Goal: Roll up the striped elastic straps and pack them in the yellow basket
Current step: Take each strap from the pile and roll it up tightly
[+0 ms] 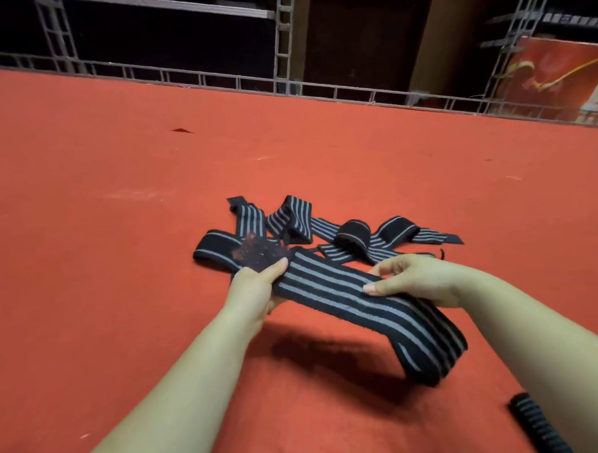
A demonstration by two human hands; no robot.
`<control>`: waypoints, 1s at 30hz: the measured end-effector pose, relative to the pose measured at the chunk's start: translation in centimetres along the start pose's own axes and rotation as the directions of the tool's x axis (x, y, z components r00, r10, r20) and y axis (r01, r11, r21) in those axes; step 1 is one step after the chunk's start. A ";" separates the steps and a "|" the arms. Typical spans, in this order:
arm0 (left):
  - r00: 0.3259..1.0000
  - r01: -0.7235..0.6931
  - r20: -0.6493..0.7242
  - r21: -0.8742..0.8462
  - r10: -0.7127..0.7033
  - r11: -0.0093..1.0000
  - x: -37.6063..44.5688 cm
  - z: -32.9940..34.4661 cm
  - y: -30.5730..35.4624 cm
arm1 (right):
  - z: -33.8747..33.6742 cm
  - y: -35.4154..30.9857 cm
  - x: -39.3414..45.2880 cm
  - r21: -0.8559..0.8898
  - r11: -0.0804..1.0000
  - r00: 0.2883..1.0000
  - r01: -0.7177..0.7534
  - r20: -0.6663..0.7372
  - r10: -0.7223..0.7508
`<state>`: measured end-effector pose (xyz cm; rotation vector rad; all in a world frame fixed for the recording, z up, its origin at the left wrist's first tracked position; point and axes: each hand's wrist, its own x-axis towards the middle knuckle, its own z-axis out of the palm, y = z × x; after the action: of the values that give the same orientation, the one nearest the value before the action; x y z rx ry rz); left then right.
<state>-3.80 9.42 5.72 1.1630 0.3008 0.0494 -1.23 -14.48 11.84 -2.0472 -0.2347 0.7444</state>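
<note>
A black strap with grey stripes (331, 286) is stretched between my hands above the red carpet. My left hand (255, 286) pinches its end beside a dark fuzzy fastener patch (257, 252). My right hand (416, 283) grips the strap further along, thumb on top; past it the strap hangs down in a loop (433, 350). Behind lies a tangled heap of more striped straps (325, 228), with one small rolled piece (354, 236) in the middle. No yellow basket is in view.
Red carpet (119, 217) covers the floor all round. A metal truss rail (215, 77) runs along its far edge, with a red banner (558, 78) at the right. Another dark striped strap piece (535, 421) lies at the bottom right by my right forearm.
</note>
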 end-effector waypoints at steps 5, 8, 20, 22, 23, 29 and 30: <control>0.950 0.065 -0.308 0.336 0.044 0.940 -0.9 -7.4 -3.4 | 4.7 2.2 2.0 -0.457 0.867 0.969 -0.197 0.046 0.244; 0.891 0.177 -0.398 0.746 0.218 0.642 -2.4 -10.3 -4.6 | 6.4 3.3 3.8 -0.648 0.726 0.963 -0.231 -0.043 0.268; 0.994 -0.088 0.094 0.992 0.062 -0.089 -2.4 -9.2 -6.8 | 6.6 3.2 3.8 -0.857 0.380 0.882 -0.348 -0.163 0.441; 0.994 -0.057 0.068 0.991 0.081 -0.121 -2.5 -8.9 -7.1 | 5.8 3.2 3.0 -0.877 0.336 0.864 -0.342 -0.153 0.481; 0.993 -0.039 0.053 0.991 0.106 -0.127 -2.6 -8.8 -7.1 | 5.1 3.3 2.6 -0.878 0.328 0.864 -0.348 -0.164 0.477; 0.965 0.073 -0.042 0.991 0.258 -0.114 -3.2 -7.2 -7.1 | 0.7 4.6 1.1 -0.795 0.372 0.843 -0.479 -0.298 0.449; 0.962 0.092 -0.058 0.989 0.267 -0.115 -3.3 -7.1 -7.3 | 0.3 4.9 0.9 -0.781 0.388 0.843 -0.489 -0.310 0.439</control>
<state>-9.69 12.20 -2.76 2.8675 0.5067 0.0920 -1.27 -16.62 7.32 -3.1685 0.0662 1.0465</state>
